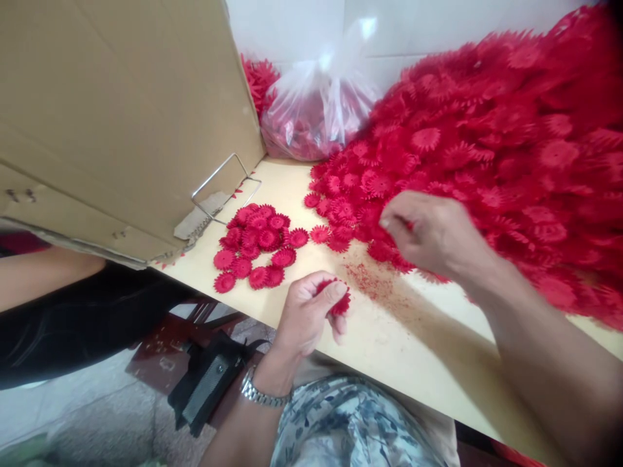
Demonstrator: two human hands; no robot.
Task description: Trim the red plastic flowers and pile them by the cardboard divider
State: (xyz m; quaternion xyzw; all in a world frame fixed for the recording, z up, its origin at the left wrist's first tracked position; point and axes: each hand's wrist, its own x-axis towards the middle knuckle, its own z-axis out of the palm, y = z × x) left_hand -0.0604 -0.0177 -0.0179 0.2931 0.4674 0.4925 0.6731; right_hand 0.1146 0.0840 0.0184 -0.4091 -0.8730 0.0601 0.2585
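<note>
- Pale tabletop [372, 340] against a light wall; cardboard box [131, 117] on the left, thin wire frame [213, 174] leaning at its foot.
- Clear plastic bag [311, 123] at the back, reddish contents; individual pieces not readable through it.
- Large pile [487, 143] of red, tooth-edged discs fills the right side. Small cluster [257, 237] of similar ones sits left of centre, some overlapping.
- Red crumbs [372, 282] scattered between the left hand and the pile.
- Left hand [311, 305]: closed on a red toothed disc [344, 301], thumb across the near face, fingers behind. Held near the table's front edge.
- Right hand [431, 230]: fingers curled in, at the pile's front edge. Motion blur; can't tell if anything is pinched.
- Handling, my read: discs light, thin, fairly soft, probably felt or foam. Matte look, so slipping unlikely.
- Teeth look like the weak spot: likely to bend or tear if pulled.
- Best hold: flat middle, thumb on one face, fingertips on the other, light pressure.
</note>
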